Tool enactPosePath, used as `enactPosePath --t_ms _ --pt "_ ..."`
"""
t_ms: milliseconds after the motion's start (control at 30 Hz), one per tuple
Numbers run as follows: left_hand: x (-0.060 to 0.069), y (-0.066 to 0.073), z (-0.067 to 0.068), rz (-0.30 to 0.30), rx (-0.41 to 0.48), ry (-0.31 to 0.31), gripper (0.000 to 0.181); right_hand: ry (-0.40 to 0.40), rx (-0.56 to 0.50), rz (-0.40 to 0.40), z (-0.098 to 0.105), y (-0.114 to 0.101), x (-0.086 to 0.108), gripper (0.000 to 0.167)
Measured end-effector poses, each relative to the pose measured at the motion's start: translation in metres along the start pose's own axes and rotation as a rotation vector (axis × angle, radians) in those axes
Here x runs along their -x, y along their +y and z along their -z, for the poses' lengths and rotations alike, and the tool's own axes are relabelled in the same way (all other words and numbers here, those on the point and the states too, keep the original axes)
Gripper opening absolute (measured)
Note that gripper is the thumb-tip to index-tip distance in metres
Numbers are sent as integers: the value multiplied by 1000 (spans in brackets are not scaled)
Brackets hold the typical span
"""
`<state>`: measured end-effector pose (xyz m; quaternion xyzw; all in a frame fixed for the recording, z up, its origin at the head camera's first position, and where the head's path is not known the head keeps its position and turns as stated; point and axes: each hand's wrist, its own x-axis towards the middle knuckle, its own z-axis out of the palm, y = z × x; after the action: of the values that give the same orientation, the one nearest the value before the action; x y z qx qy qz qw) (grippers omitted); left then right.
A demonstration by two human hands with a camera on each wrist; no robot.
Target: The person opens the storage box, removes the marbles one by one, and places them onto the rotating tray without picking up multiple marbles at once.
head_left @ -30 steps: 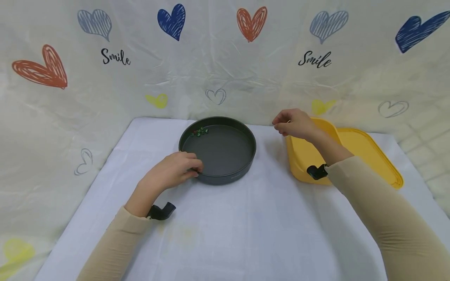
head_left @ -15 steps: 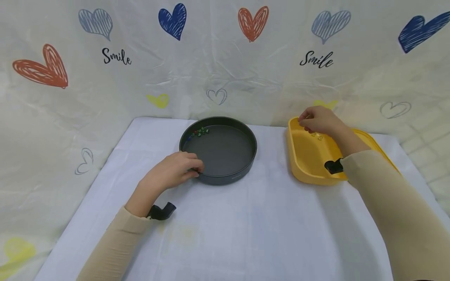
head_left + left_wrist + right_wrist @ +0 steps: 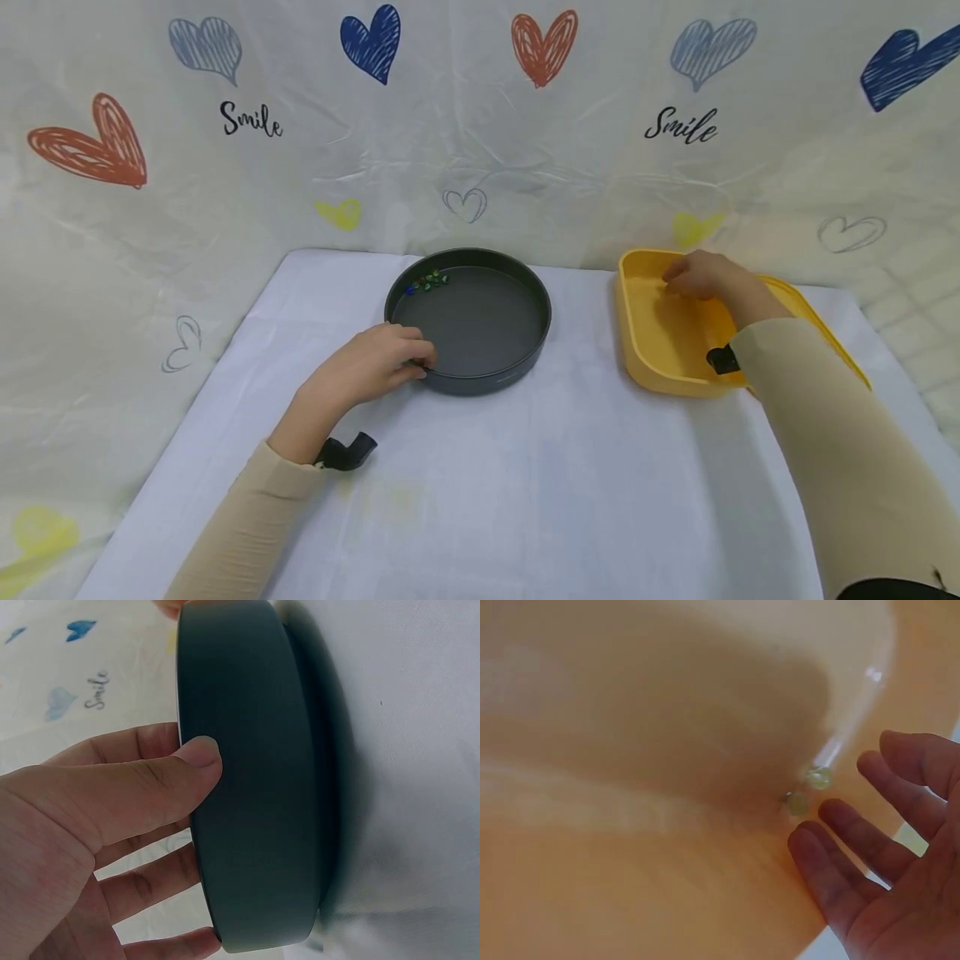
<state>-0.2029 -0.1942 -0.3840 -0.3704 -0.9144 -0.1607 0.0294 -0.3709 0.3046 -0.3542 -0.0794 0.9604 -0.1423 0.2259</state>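
A dark grey round cake pan (image 3: 480, 321) stands at the table's back. Small glass marbles (image 3: 429, 283), several green with a blue one among them, lie along its far left inner edge. My left hand (image 3: 378, 358) grips the pan's near left rim; in the left wrist view the thumb (image 3: 199, 754) presses the outer wall and the other fingers reach behind the rim. My right hand (image 3: 701, 275) is down inside the yellow plastic container (image 3: 671, 385). In the right wrist view its fingers are spread and slightly bent beside two clear yellowish marbles (image 3: 819, 778), apart from them.
A yellow lid (image 3: 813, 321) lies right of the container, partly hidden by the right forearm. White cloth (image 3: 517, 483) covers the table. Behind stands a pale sheet (image 3: 420, 150) printed with hearts. The pan and container stand apart with cloth between them.
My right hand has moved right from the container's left side and lowered into it. A blue marble has appeared in the pan and shifted slightly. My left hand stays on the rim.
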Motion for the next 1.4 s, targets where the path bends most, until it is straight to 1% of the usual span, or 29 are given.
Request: enactPosePath --t_ms 167,433,733,900,1000,1100,1200,1267,1400 --pt "-1 0 0 -1 -2 -2 17 -36 10 13 -4 3 -4 44" --pt "-1 -1 -1 -4 -16 -1 18 -75 24 5 -7 -6 -1 43" --pt "-1 0 -1 -9 -11 0 18 -41 74 6 -9 -6 4 38" --pt "-1 0 -1 -10 -7 5 18 -32 65 -23 -9 -6 6 39" --pt "-1 0 -1 -10 -7 6 17 -20 52 -24 -8 -6 6 38" --pt "-1 0 -1 -10 -8 6 17 -13 23 -7 -8 -6 5 37" --pt "-2 0 -1 -10 -7 5 18 -23 -22 5 -7 -10 5 37" --pt "-2 0 -1 -10 -6 5 18 -19 -31 26 -7 -15 6 38" --pt "-2 1 -1 -7 -11 2 18 16 -47 72 -5 -26 9 33"
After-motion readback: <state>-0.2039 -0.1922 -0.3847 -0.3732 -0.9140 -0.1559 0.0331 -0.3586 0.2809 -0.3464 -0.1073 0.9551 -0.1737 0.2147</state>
